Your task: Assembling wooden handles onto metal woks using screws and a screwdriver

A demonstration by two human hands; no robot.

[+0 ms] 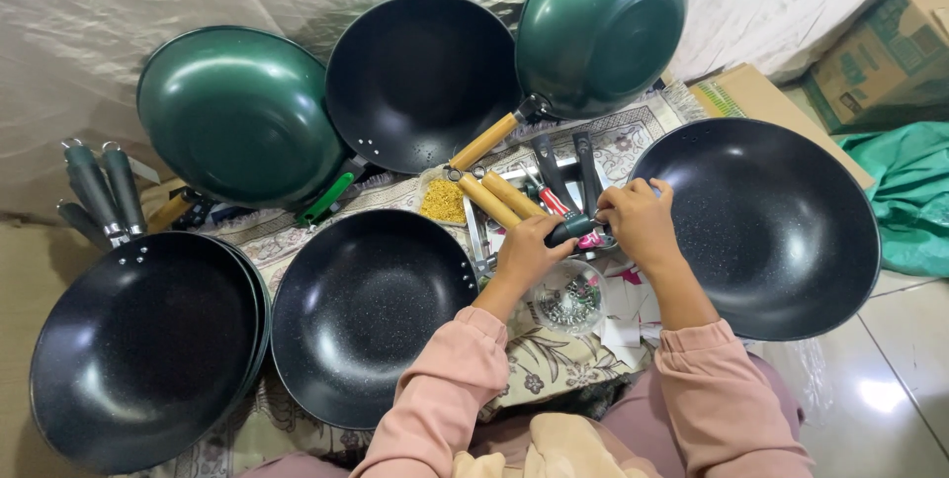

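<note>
We see the left hand (pixel 526 253) and right hand (pixel 638 221) meeting at frame centre on a dark pan handle (pixel 573 229), a clear glass bowl of screws (pixel 570 302) just below, black woks (pixel 366 312) left and right (pixel 766 226).

Green-and-tan printed cardboard box (pixel 885 58) top right on floor; flat tan carton (pixel 756 97) beside it, by cloth.

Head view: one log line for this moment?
left hand: holds dark handle | right hand: at handle end | right wok: handleless | screw bowl: below hands
</note>
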